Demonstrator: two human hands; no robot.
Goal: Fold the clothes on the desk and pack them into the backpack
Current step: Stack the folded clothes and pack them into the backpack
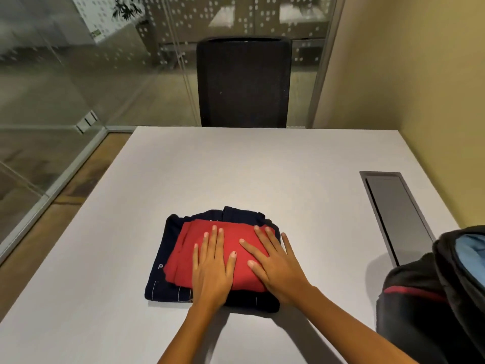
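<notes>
A person's two hands lie flat, fingers straight and spread, on a folded red garment [210, 248] stacked on a folded dark navy garment [168, 258] near the front of a pale grey tabletop [236, 166]. The left hand [212, 269] presses the middle of the red cloth; the right hand [275, 266] covers its right side, the outer fingers reaching past the edge onto the navy piece. Neither hand grips anything. A black backpack [420, 298] with a red stripe and a blue lining stands open at the tabletop's right edge, apart from the stack. A black chair [244, 82] faces the far side, and a dark cable hatch [393, 206] sits at right.
</notes>
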